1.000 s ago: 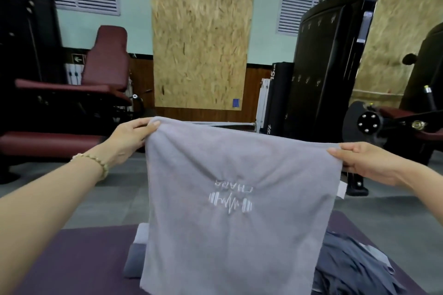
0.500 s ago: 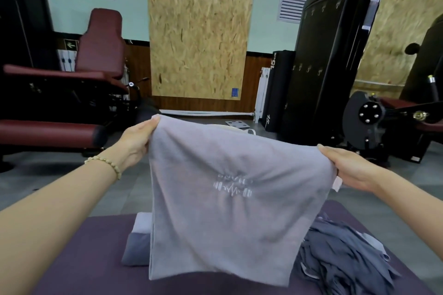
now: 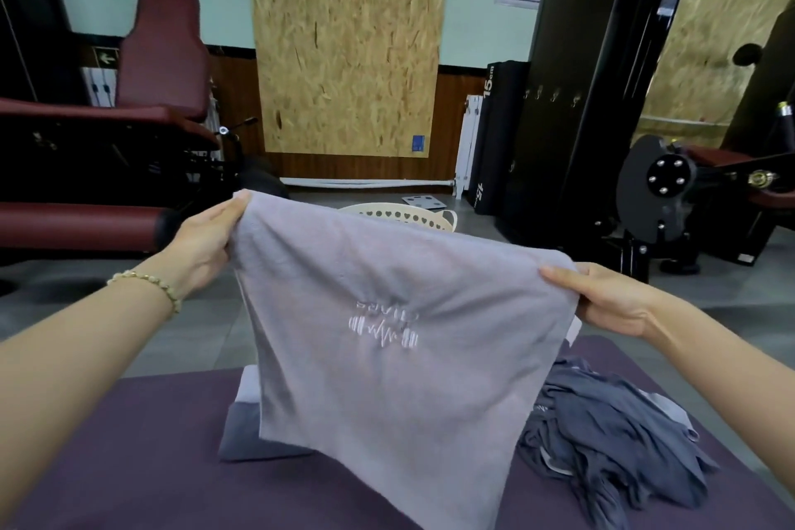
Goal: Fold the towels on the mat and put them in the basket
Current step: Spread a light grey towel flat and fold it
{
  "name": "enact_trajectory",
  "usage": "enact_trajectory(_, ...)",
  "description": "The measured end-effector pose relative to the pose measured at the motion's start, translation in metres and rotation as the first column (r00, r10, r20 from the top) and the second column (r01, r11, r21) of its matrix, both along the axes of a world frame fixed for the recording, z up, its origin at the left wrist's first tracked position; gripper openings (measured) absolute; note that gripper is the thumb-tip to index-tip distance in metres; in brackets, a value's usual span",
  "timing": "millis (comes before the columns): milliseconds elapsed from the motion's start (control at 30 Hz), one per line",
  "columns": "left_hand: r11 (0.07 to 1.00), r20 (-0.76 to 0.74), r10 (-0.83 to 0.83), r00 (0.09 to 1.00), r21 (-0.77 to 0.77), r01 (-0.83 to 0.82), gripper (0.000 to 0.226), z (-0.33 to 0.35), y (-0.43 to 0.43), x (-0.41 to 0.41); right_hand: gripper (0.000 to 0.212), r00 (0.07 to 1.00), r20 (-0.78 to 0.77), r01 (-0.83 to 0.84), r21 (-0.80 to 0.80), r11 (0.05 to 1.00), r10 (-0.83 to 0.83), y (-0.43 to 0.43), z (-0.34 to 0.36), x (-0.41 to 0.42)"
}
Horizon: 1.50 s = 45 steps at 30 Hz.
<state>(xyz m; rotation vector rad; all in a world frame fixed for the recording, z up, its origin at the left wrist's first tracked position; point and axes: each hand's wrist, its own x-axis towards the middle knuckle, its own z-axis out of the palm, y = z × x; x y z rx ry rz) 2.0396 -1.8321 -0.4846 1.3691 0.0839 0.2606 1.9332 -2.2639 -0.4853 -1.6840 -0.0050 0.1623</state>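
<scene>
Pinching the upper left corner of a light grey towel (image 3: 387, 379) between thumb and fingers, the left hand (image 3: 206, 245) is holding it up, with a beaded bracelet (image 3: 146, 278) sitting on the wrist. The right hand (image 3: 602, 297) is gripping the opposite upper corner, thumb lying on top of the cloth and fingers curled beneath, and it is holding lower than the left, so the top edge is slanting down to the right.

The towel is hanging spread between both hands above the purple mat (image 3: 129, 465), its white embroidered dumbbell logo (image 3: 383, 327) facing the camera. Whether the lower edge is touching the mat cannot be told.

Behind the held towel, a folded pale towel (image 3: 241, 430) is lying on the mat, partly hidden. To the right, a crumpled pile of dark grey towels (image 3: 602, 435) is resting on the mat.

Beyond the mat, the cream basket (image 3: 400, 216) with heart-shaped holes is showing only its rim over the towel's top edge. A maroon padded bench (image 3: 77, 224) is standing at the left and a black machine (image 3: 580, 99) at the right.
</scene>
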Motion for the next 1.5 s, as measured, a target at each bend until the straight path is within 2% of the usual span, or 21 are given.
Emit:
enact_trajectory(100, 0.999, -0.013, -0.028, 1.0, 0.046, 0.029, 0.04, -0.007, 0.003, 0.0, 0.103, 0.993, 0.028, 0.115, 0.053, 0.992, -0.116, 0.0, -0.007, 0.001)
enact_trajectory(133, 0.996, -0.026, -0.027, 0.999, 0.08, 0.029, 0.038, -0.012, 0.004, 0.001, 0.097, 0.989, 0.02, 0.145, 0.064, 0.987, -0.147, -0.001, -0.013, 0.007)
enact_trajectory(233, 0.989, -0.084, -0.013, 0.996, 0.147, 0.025, 0.032, -0.039, 0.002, 0.009, 0.043, 0.963, -0.039, 0.27, 0.093, 0.958, -0.267, 0.001, -0.036, 0.028)
enact_trajectory(333, 0.994, -0.145, 0.021, 0.989, 0.109, -0.005, 0.033, -0.074, -0.01, 0.023, 0.026, 0.916, -0.059, 0.4, 0.023, 0.916, -0.398, -0.002, -0.073, 0.061)
enact_trajectory(500, 0.998, -0.206, 0.052, 0.977, 0.052, -0.042, 0.036, -0.122, -0.036, 0.064, 0.03, 0.846, -0.072, 0.53, 0.009, 0.848, -0.528, -0.008, -0.115, 0.112)
enact_trajectory(600, 0.998, -0.18, 0.059, 0.982, 0.017, -0.057, 0.037, -0.128, -0.053, 0.097, 0.028, 0.8, -0.027, 0.599, 0.087, 0.796, -0.599, -0.014, -0.119, 0.144)
enact_trajectory(767, 0.996, -0.114, -0.002, 0.994, -0.088, -0.008, 0.036, -0.128, -0.073, 0.147, 0.053, 0.786, -0.012, 0.611, 0.166, 0.774, -0.618, -0.032, -0.116, 0.186)
enact_trajectory(867, 0.992, -0.115, -0.049, 0.992, -0.124, 0.034, 0.023, -0.145, -0.086, 0.151, 0.05, 0.787, -0.03, 0.612, 0.157, 0.775, -0.616, -0.036, -0.134, 0.188)
enact_trajectory(933, 0.99, -0.149, -0.058, 0.987, -0.134, 0.038, 0.015, -0.168, -0.094, 0.141, 0.053, 0.78, -0.082, 0.625, 0.097, 0.774, -0.62, -0.039, -0.16, 0.183)
enact_trajectory(1067, 0.999, -0.344, -0.02, 0.939, 0.03, 0.032, 0.024, -0.239, -0.09, 0.113, 0.062, 0.775, -0.237, 0.59, -0.061, 0.805, -0.586, -0.05, -0.236, 0.158)
enact_trajectory(1167, 0.96, -0.453, 0.0, 0.891, 0.251, 0.127, 0.021, -0.293, -0.079, 0.084, 0.058, 0.768, -0.364, 0.475, -0.228, 0.85, -0.527, -0.052, -0.291, 0.125)
enact_trajectory(1233, 0.912, -0.505, -0.021, 0.863, 0.345, 0.224, 0.018, -0.321, -0.072, 0.067, 0.059, 0.768, -0.438, 0.355, -0.316, 0.88, -0.467, -0.053, -0.325, 0.103)
enact_trajectory(1300, 0.852, -0.623, -0.085, 0.777, 0.359, 0.382, 0.014, -0.345, -0.065, 0.054, 0.073, 0.758, -0.533, 0.186, -0.377, 0.907, -0.377, -0.056, -0.356, 0.087)
enact_trajectory(1333, 0.795, -0.69, -0.115, 0.715, 0.367, 0.482, 0.013, -0.356, -0.062, 0.05, 0.071, 0.744, -0.58, 0.109, -0.385, 0.916, -0.332, -0.056, -0.367, 0.08)
enact_trajectory(1400, 0.684, -0.782, -0.138, 0.608, 0.369, 0.629, 0.014, -0.379, -0.057, 0.045, 0.049, 0.719, -0.628, 0.045, -0.385, 0.922, -0.298, -0.05, -0.381, 0.07)
enact_trajectory(1433, 0.674, -0.804, -0.137, 0.579, 0.352, 0.649, 0.014, -0.389, -0.057, 0.042, 0.045, 0.709, -0.638, 0.044, -0.385, 0.922, -0.3, -0.048, -0.39, 0.067)
enact_trajectory(1500, 0.719, -0.807, -0.116, 0.579, 0.335, 0.61, 0.012, -0.411, -0.061, 0.042, 0.042, 0.693, -0.643, 0.055, -0.405, 0.913, -0.327, -0.038, -0.406, 0.063)
